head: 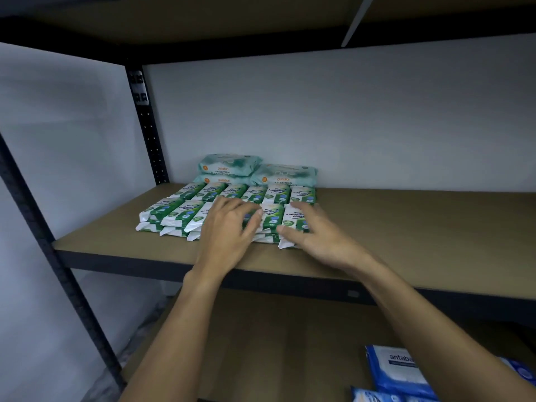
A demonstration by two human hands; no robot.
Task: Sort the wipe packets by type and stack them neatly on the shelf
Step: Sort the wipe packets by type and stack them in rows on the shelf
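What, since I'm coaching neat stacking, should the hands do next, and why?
Probably squeeze the front row of green packets together and square: the left hand and right hand rest on it, and lower packet ends jut unevenly toward the shelf edge.

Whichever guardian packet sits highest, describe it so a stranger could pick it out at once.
Start at the brown shelf in the middle of the black rack. At its back, against the white wall and behind the rows of green pine packets, lie pale teal guardian packets. The top packet crowns the left pile, the only one resting on another guardian packet.
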